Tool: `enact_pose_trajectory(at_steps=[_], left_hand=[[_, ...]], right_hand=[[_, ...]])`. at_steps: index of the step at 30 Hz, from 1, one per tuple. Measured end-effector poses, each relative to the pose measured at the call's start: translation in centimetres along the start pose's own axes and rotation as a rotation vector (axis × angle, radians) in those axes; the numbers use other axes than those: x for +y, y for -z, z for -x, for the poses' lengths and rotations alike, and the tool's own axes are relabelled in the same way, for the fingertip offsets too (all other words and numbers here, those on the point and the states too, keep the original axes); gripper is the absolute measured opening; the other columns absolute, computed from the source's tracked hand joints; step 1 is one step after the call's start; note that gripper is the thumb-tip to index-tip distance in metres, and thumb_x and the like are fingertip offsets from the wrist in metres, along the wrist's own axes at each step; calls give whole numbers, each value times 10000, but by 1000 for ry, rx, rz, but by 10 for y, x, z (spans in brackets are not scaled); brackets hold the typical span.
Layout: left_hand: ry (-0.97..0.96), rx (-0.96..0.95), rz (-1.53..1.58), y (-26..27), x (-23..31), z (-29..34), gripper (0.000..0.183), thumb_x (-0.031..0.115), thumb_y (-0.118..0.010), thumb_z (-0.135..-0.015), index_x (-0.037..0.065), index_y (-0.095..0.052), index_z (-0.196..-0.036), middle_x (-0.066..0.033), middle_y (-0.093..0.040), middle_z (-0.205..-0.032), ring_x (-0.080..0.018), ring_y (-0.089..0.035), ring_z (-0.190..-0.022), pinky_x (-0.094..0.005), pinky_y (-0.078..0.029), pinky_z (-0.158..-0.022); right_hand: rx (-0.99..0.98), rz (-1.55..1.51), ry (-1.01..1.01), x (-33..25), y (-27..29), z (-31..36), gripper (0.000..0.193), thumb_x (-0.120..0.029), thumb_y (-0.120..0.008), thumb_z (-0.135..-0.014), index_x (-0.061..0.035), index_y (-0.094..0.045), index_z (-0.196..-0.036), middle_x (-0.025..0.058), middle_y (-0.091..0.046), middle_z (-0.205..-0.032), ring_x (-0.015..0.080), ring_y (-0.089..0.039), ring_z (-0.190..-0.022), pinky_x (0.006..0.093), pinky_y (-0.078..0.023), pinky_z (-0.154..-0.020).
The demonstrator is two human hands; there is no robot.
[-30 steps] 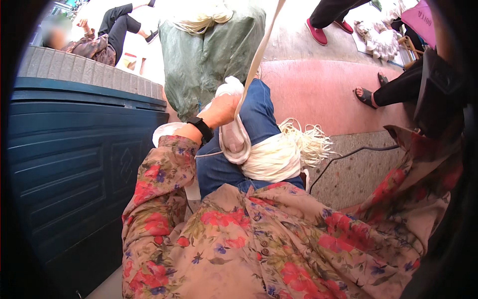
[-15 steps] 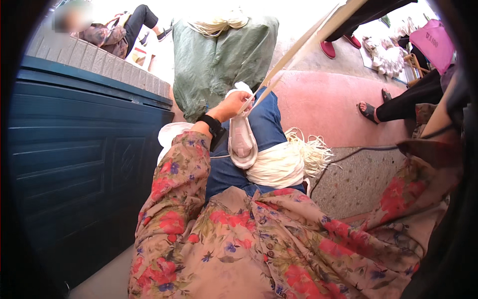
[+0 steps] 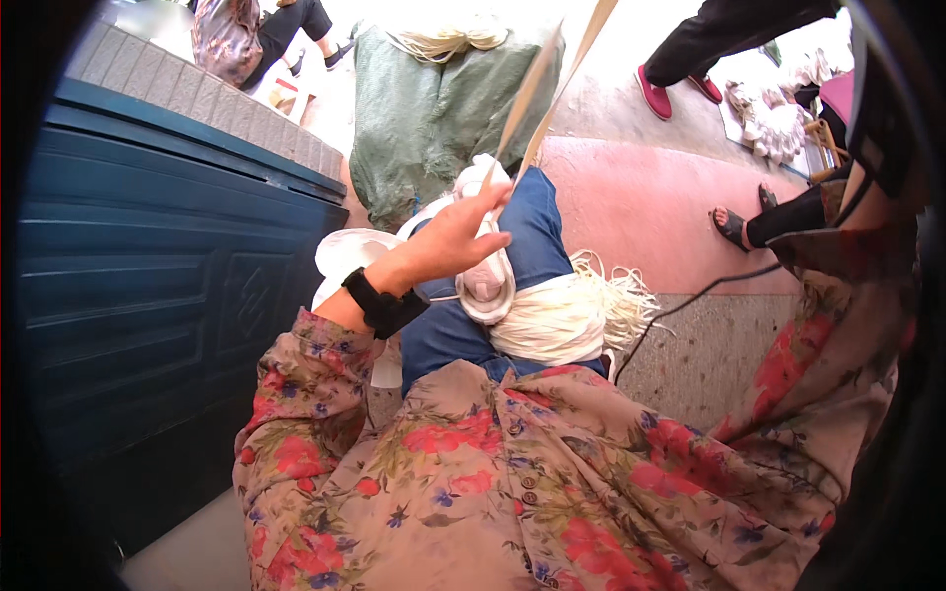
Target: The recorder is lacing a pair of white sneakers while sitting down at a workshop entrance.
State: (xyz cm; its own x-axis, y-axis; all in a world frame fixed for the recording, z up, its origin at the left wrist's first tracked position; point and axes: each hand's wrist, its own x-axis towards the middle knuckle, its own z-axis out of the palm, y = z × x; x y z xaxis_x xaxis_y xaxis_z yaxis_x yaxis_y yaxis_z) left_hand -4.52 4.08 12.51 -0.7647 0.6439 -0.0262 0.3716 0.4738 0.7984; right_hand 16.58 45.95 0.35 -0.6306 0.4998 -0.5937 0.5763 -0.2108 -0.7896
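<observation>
My left hand (image 3: 453, 234) reaches across a white shoe (image 3: 485, 286) that rests on my lap. Its fingers are stretched out, with the thumb apart from them, and it covers the shoe's middle. From the far part of the shoe, two lengths of pale flat strip (image 3: 564, 94) run taut up past the top edge. My right arm (image 3: 833, 335) is raised at the right side, but its hand is out of the picture. A bundle of cream strips (image 3: 552, 320) lies over my thigh, its loose ends spread to the right.
A large green sack (image 3: 443, 118) stands ahead, with more cream strips (image 3: 453, 39) on top. Blue panelling (image 3: 168, 266) closes off the left side. A black cable (image 3: 690, 300) crosses the floor at right. Other people's legs (image 3: 729, 39) and white goods (image 3: 769, 123) are farther off.
My left hand has moved nearer and opened from its pinch at the strip by the shoe. My left forearm has swung down and left. The strips have shifted slightly and the view has tilted.
</observation>
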Motion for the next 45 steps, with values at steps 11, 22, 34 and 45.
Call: enact_pose_trajectory(at_steps=[11,22,34,45], left_hand=[[17,-35,75,37,67,-24,370,85,-558,-863,-58,-469,-1192,-88,-582,-1022,-113,-550,-853,-229,-452,-747],[190,328,859,135,-3,38,211,178,-459,-933,95,-495,-742,42,-381,-578,-76,-387,-534,-216,-403,-627],[409,1227,1177,271,-136,258,137,197,-455,-938,66,-479,-904,40,-278,-530,-54,-249,-428,-197,-252,-397],[667,128,789,-19,-82,44,181,228,-542,-880,61,-608,-905,24,-519,-693,-45,-465,-577,-185,-358,-463]], right_hand=[[26,-193,271,-118,31,-43,122,-87,-482,-888,-76,-484,-767,5,-426,-709,104,-396,-626,230,-389,-695],[-23,-512,604,-299,89,-120,131,-85,-484,-887,-92,-476,-757,-11,-409,-693,94,-377,-614,232,-383,-704],[94,-197,256,-87,16,-118,215,-105,-464,-840,4,-543,-1008,-21,-434,-557,67,-408,-440,225,-340,-402],[-650,635,947,-50,-282,26,172,-180,-550,-840,-42,-633,-900,127,-607,-836,303,-565,-811,373,-455,-723]])
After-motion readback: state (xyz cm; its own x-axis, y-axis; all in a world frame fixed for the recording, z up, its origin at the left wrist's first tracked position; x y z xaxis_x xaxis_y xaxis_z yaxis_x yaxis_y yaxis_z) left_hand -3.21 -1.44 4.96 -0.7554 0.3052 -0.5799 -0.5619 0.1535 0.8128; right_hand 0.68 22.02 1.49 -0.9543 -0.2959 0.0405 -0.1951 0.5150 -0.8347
